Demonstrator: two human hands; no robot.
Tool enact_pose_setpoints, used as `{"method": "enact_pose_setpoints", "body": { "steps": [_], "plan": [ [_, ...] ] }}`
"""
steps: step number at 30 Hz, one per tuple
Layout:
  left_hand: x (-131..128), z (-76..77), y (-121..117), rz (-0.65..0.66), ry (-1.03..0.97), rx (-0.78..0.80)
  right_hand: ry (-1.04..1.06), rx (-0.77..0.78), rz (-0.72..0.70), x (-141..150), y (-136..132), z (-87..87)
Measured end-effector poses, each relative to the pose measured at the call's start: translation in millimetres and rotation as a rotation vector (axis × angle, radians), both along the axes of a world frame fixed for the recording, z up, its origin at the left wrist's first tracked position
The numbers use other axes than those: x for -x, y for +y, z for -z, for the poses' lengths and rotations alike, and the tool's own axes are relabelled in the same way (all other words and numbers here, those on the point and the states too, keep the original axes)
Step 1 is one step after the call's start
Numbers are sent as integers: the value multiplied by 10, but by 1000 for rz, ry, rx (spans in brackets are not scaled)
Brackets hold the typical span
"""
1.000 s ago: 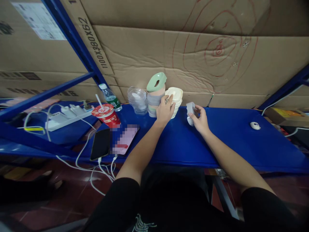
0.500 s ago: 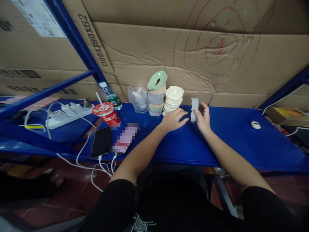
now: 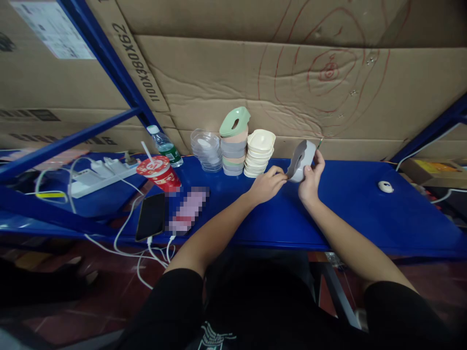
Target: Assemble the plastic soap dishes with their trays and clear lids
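Here we are, right between the two hands, and the grey container point(image 3: 305, 161) is held up above the blue tabletop point(image 3: 350, 194). Its long axis looks to run aslant, low end at the left fingertips, high end up by the right fingers, with its hollow face turned leftward. The right hand point(image 3: 312, 182) is the nearer, closed around the container's right side, thumb on the near wall, fingers curled behind. Over to the left hand point(image 3: 268, 186): fingers drawn together, tips at the lower left rim (pinched or merely resting there, we cannot tell). So for us it all turns on that low left edge, straight out to the right of the left fingertips. Behind the left hand stands the cream stack point(image 3: 260, 155), near but apart, with the green-topped stack point(image 3: 234, 154) just beside it.
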State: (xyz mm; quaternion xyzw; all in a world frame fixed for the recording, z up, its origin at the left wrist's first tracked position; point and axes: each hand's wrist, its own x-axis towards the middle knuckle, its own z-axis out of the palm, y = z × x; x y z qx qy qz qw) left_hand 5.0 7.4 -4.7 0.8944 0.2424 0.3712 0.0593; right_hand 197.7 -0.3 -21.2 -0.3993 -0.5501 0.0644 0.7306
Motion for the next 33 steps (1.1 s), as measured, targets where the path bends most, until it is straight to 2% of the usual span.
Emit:
{"method": "enact_pose_setpoints", "body": {
  "steps": [3, 6, 9, 11, 14, 17, 20, 22, 27, 30, 33],
  "plan": [
    [-2, -24, 0, -13, -14, 91, -3, -48, -3, 7, 0, -18],
    [-7, -55, -7, 42, -6, 263, -30, -42, 26, 21, -3, -22],
    [-20, -55, -11, 94, -5, 390, -25, -26, -9, 42, -28, -30],
    [-29, -33, 1, 100, -62, 398, -23, -31, -51, 55, -61, -41],
    [-13, -24, 49, 78, -231, 307, -79, -25, -52, 75, -137, -65],
    [88, -121, 119, -29, -348, 114, -169, 52, -33, 108, -219, -90],
    [286, -338, 215, -217, -411, -78, -258, 107, -54, 138, -265, -105],
    [449, -511, 301, -360, -491, -139, -314, 113, -66, 147, -270, -107],
    [800, -846, 559, -638, -597, -120, -375, 106, -83, 142, -261, -96],
    [905, -917, 675, -725, -609, -99, -371, 118, -106, 139, -261, -82],
    [944, -899, 749, -763, -602, -80, -363, 115, -119, 136, -252, -66]
  ]
}}
